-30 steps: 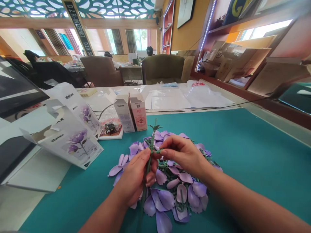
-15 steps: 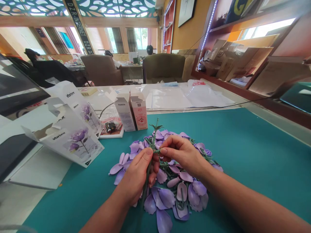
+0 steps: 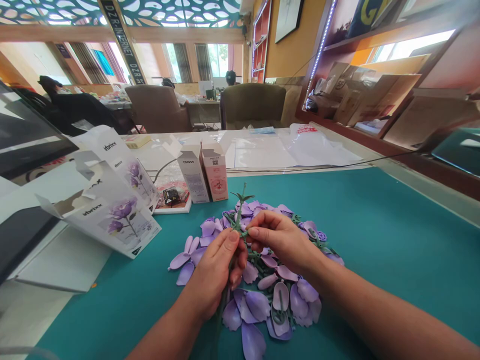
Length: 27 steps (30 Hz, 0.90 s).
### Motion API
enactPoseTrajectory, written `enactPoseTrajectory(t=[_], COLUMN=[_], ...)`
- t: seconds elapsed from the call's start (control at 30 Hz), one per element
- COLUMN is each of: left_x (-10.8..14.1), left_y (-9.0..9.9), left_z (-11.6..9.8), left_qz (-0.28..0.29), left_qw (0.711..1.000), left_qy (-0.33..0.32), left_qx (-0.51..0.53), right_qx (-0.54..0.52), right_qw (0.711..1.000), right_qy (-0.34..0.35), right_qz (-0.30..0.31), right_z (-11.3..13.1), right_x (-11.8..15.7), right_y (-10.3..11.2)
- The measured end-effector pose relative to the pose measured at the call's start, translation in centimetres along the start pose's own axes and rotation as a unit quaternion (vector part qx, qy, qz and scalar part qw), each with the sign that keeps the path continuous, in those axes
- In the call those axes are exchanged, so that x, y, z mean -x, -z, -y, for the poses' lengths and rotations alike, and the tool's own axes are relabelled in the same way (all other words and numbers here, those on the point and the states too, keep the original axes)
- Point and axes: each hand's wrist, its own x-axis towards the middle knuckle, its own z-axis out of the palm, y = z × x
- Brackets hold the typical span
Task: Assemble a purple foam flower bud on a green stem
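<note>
My left hand (image 3: 219, 265) is closed around a green plastic flower stem (image 3: 239, 212), which stands upright with pointed leaf-like tips at its top. The stem's lower end runs down below the hand. With thumb and forefinger, my right hand (image 3: 279, 237) pinches a small green piece (image 3: 244, 233) at the stem's side; whether it is joined to the stem I cannot tell. Under and around both hands spreads a pile of purple plastic petals (image 3: 257, 305), mixed with green parts. Some of the pile is hidden by my hands.
A teal mat (image 3: 375, 250) covers the table. White boxes with purple rose pictures (image 3: 120, 220) lean at the left. A grey-white carton (image 3: 194, 175) and a pink carton (image 3: 215, 175) stand behind the pile, beside a small black device (image 3: 171, 196). People sit beyond the chairs (image 3: 253, 106).
Both hands and the stem have shifted very slightly to the right. The grips look the same, and the petal pile has not moved.
</note>
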Motion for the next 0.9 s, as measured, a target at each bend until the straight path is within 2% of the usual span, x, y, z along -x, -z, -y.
enactPoseTrajectory(t=[0.5, 0.73, 0.9], left_x=[-0.56, -0.47, -0.32], left_y=[0.19, 0.42, 0.38], left_z=[-0.15, -0.03, -0.18], left_qz=[0.012, 0.052, 0.063], left_qw=[0.999, 0.995, 0.996], left_qy=[0.039, 0.074, 0.067], left_qx=[0.035, 0.039, 0.009], right_qx=[-0.136, -0.152, -0.153], right_qw=[0.988, 0.984, 0.983], right_qy=[-0.076, -0.09, -0.092], right_qz=[0.009, 0.032, 0.048], right_z=[-0.72, -0.96, -0.77], right_x=[-0.18, -0.26, -0.15], right_y=[-0.19, 0.02, -0.05])
